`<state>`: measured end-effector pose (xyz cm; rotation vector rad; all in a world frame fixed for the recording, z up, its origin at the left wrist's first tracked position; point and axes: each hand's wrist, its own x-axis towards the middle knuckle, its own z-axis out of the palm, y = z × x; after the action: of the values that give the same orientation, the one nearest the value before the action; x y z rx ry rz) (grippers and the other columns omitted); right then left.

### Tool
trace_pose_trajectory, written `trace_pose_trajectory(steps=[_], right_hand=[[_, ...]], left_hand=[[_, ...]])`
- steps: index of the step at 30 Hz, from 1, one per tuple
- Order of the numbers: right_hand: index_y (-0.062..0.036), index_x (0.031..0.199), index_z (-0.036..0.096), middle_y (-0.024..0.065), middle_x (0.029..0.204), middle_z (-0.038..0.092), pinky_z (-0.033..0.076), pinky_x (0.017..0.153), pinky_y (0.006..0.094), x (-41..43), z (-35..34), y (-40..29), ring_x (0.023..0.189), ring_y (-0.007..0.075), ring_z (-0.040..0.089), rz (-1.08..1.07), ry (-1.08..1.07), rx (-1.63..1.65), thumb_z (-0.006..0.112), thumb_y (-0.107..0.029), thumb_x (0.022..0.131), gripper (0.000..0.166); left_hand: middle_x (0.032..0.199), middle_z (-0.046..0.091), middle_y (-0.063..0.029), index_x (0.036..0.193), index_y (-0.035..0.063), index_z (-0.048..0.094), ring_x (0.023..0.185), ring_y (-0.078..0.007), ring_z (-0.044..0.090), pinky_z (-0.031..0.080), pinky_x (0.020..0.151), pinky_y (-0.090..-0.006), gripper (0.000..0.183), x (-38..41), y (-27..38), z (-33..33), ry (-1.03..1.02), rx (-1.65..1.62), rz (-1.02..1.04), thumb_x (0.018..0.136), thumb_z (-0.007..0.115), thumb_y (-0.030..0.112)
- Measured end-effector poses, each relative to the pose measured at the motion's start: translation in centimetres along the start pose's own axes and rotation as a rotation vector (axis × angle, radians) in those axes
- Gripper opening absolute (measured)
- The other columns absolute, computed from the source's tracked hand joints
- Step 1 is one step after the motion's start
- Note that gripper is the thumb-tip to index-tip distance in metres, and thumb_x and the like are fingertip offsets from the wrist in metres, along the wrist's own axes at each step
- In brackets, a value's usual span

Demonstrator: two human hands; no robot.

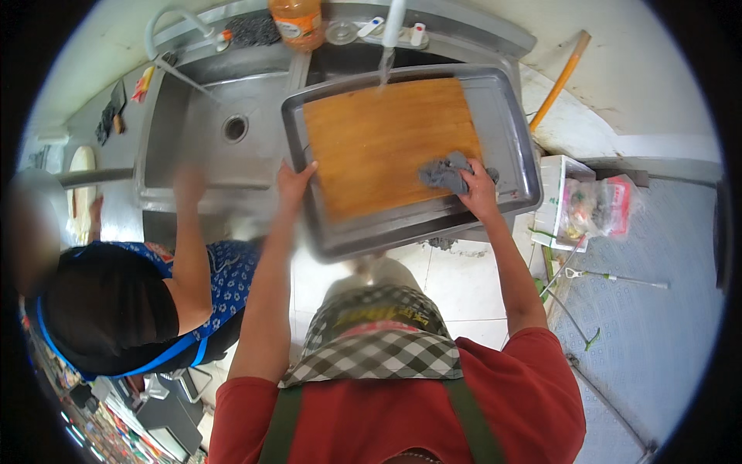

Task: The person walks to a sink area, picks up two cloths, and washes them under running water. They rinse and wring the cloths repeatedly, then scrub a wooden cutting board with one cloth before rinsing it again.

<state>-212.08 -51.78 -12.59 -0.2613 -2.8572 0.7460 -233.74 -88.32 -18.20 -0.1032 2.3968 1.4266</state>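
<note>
A wooden board [394,136] lies flat in a large metal tray [510,98], which sits tilted over the right-hand sink basin. Water from a white tap [393,26] runs down onto the board's far edge. My left hand [294,182] grips the tray's left rim, its thumb reaching over to the board's edge. In my right hand [478,188] is a bunched grey cloth [446,173], pressed on the board near its right front corner. Part of the cloth is hidden under my fingers.
On my left a co-worker's blurred hand [191,184] is over the left sink basin [174,133], where a second tap [174,17] pours. An orange bottle [297,26] stands behind. A knife [118,98] lies far left; a white foam box [550,200] holding bags stands right.
</note>
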Motion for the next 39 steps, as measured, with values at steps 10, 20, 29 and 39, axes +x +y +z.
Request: trace_pose_trajectory(steps=[10, 20, 29, 39], right_hand=[[-0.0087, 0.107, 0.058, 0.0174, 0.113, 0.049, 0.047, 0.079, 0.043, 1.6, 1.5, 2.0, 0.097, 0.0368, 0.054, 0.418, 0.398, -0.287, 0.074, -0.015, 0.062, 0.048], [-0.0081, 0.114, 0.055, 0.0219, 0.114, 0.047, 0.045, 0.084, 0.045, 0.0, 1.6, 0.5, 0.102, 0.04, 0.051, 0.477, 0.36, -0.412, 0.074, -0.019, 0.065, 0.053], [-0.001, 0.116, 0.055, 0.0246, 0.119, 0.052, 0.039, 0.095, 0.0455, -0.7, 4.9, 8.4, 0.115, 0.0403, 0.046, 0.358, 0.428, -0.666, 0.064, -0.038, 0.078, 0.054], [-0.0052, 0.121, 0.052, 0.0179, 0.114, 0.053, 0.049, 0.074, 0.0451, 0.4, 4.5, 7.6, 0.095, 0.0346, 0.058, 0.496, 0.219, -0.595, 0.052, -0.057, 0.083, 0.065]], left_hand=[[0.123, 0.051, -0.0245, 0.132, -0.0117, 0.032, 0.106, -0.0306, 0.056, 0.048, 0.084, -0.0367, 0.095, -2.9, 3.7, -1.4, -0.099, -0.05, -0.075, 0.069, 0.078, 0.04], [0.128, 0.045, -0.0311, 0.13, -0.0142, 0.034, 0.122, -0.0376, 0.044, 0.034, 0.102, -0.0384, 0.102, -4.4, 4.4, -1.9, 0.02, 0.134, -0.037, 0.065, 0.075, 0.052], [0.116, 0.056, -0.0221, 0.122, 0.0008, 0.049, 0.108, -0.0358, 0.053, 0.043, 0.092, -0.0426, 0.072, -2.2, 0.4, 1.7, 0.173, 0.111, -0.004, 0.068, 0.073, 0.043], [0.119, 0.053, -0.0241, 0.132, 0.0023, 0.04, 0.111, -0.0365, 0.052, 0.041, 0.094, -0.0414, 0.085, -0.5, -2.1, 4.6, 0.149, 0.088, -0.024, 0.064, 0.075, 0.04]])
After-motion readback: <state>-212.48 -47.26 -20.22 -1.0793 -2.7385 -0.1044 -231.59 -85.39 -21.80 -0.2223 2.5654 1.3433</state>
